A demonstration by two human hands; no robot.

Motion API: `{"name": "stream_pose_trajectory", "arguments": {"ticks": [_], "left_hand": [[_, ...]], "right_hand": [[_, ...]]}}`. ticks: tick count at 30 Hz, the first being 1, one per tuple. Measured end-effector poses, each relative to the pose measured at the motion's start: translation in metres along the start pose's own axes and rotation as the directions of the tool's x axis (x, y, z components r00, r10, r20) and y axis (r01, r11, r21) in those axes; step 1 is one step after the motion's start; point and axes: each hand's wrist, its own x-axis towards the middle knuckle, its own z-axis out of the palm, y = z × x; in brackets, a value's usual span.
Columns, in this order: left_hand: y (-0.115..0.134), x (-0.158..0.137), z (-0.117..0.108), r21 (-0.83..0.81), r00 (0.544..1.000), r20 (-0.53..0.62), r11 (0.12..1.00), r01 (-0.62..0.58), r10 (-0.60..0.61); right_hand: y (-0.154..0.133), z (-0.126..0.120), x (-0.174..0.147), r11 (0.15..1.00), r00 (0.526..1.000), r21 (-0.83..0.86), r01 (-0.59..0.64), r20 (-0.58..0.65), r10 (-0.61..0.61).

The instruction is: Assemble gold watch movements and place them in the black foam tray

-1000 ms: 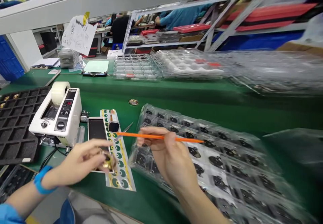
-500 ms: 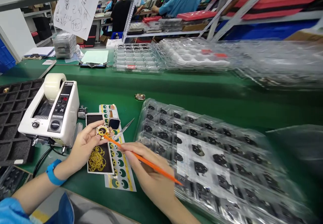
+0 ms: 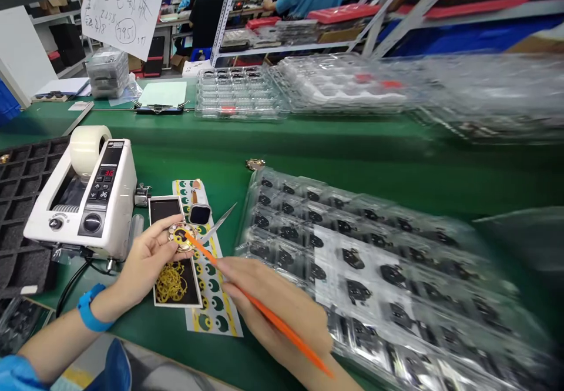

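My left hand [image 3: 152, 256] is closed on a round gold-rimmed part [image 3: 177, 244] that looks like a watch case with a yellow and black inside. In my right hand [image 3: 273, 303] is a thin orange stick [image 3: 282, 326], its tip touching the middle of that part. Beneath my left hand lies a shallow white-edged box [image 3: 194, 297] holding a tangle of yellow rings [image 3: 171, 282]. Beside it rests a sheet of yellow and dark green stickers [image 3: 214, 303]. Metal tweezers [image 3: 220, 221] and a small dark square piece in a light rim [image 3: 200, 214] lie on the sheet.
A white tape dispenser [image 3: 118, 185] stands at left, beside a black compartment tray [image 3: 37, 203]. Clear plastic trays [image 3: 352, 256] of black parts fill the right. Another gold part [image 3: 255, 164] lies behind them. More trays [image 3: 240, 94] line the back shelf; people work beyond.
The view has shifted slightly. The gold-rimmed part is turned to face the camera more, and the orange stick stays against it. My right hand appears slightly lower and further right.
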Motion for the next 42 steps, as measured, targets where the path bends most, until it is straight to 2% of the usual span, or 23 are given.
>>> {"name": "stream_pose_trajectory", "arguments": {"ticks": [3,7,10,12,14,16,19,21,24,27,30,33,35,37,39,42], "left_hand": [[-0.001,-0.002,0.002,0.009,0.999,0.041,1.0,-0.008,0.008],[-0.003,-0.003,0.004,0.0,0.998,0.057,1.0,0.009,-0.009],[-0.005,-0.003,0.005,-0.003,0.999,0.042,0.999,0.034,-0.034],[-0.006,-0.002,0.005,-0.008,0.999,0.019,0.999,0.042,-0.041],[-0.007,-0.001,0.004,-0.007,0.999,-0.008,0.999,0.045,-0.045],[-0.008,0.0,0.002,0.0,0.998,-0.039,0.999,0.055,-0.055],[-0.007,0.002,0.0,-0.006,0.994,-0.076,0.997,0.076,-0.077],[-0.005,0.003,0.001,-0.045,0.993,-0.067,0.995,0.089,-0.092],[-0.001,0.003,0.003,-0.085,0.994,-0.027,0.991,0.107,-0.109],[0.0,0.003,0.006,-0.035,0.994,-0.021,0.994,0.104,-0.105],[0.0,0.003,0.006,0.047,0.997,-0.034,0.996,0.071,-0.069],[-0.002,0.003,0.006,0.115,0.999,-0.031,0.992,0.043,-0.04],[-0.002,0.002,0.006,0.148,0.999,-0.022,0.988,0.041,-0.039],[-0.002,0.002,0.007,0.173,0.999,-0.028,0.984,0.033,-0.029],[-0.002,0.001,0.009,0.194,0.999,-0.035,0.981,0.008,-0.001],[-0.005,-0.001,0.011,0.265,0.998,-0.023,0.963,-0.053,0.061]], "right_hand": [[-0.001,0.005,0.0,0.994,0.992,0.058,-0.096,-0.071,0.1],[0.0,0.011,-0.002,0.993,0.983,0.068,-0.1,-0.146,0.109],[0.0,0.013,-0.003,0.994,0.986,0.04,-0.102,-0.129,0.106],[0.001,0.014,-0.003,0.999,0.995,-0.015,-0.048,-0.091,0.047],[0.003,0.016,-0.005,0.993,0.997,-0.097,0.071,-0.027,-0.074],[0.005,0.018,-0.006,0.963,0.979,-0.181,0.201,0.068,-0.191],[0.006,0.019,-0.006,0.925,0.952,-0.244,0.291,0.168,-0.255],[0.004,0.016,-0.005,0.945,0.965,-0.212,0.249,0.139,-0.223],[0.0,0.009,-0.004,0.997,0.999,-0.072,0.022,-0.023,-0.024],[0.0,0.004,-0.006,0.971,0.96,0.116,-0.211,-0.16,0.228],[0.004,0.004,-0.011,0.93,0.922,0.183,-0.319,-0.167,0.349],[0.007,0.006,-0.013,0.937,0.918,0.089,-0.337,-0.19,0.348],[0.006,0.008,-0.011,0.96,0.938,0.046,-0.275,-0.208,0.278],[0.002,0.012,-0.007,0.98,0.965,0.004,-0.197,-0.176,0.194],[-0.003,0.016,-0.003,0.986,0.986,-0.105,-0.132,-0.111,0.12],[-0.009,0.025,0.001,0.951,0.994,-0.292,-0.106,-0.065,0.091]]}}
